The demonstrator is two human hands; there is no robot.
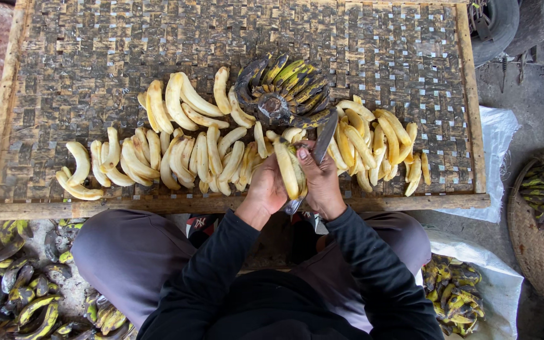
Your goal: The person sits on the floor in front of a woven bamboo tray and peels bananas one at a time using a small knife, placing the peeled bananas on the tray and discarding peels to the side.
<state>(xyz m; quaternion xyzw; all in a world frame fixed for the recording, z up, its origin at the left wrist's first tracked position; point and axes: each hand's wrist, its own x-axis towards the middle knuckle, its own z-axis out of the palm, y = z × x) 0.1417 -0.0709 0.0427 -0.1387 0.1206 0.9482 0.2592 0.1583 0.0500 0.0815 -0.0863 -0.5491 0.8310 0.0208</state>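
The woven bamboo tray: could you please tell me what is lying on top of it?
On the woven bamboo tray lie rows of peeled bananas and an unpeeled bunch. The weave beneath them is covered.

My arms: both in dark long sleeves, bent inward, wrists close together. My left hand [269, 186]: fingers curled shut, knuckles up. My right hand [320, 182]: closed in a grip, thumb forward, touching the left.

You see a woven basket [539, 252] of unpeeled bananas at the right edge, a white sack [498, 286] holding more, discarded peels [23, 296] lower left, and what may be a tyre [495, 25] top right.
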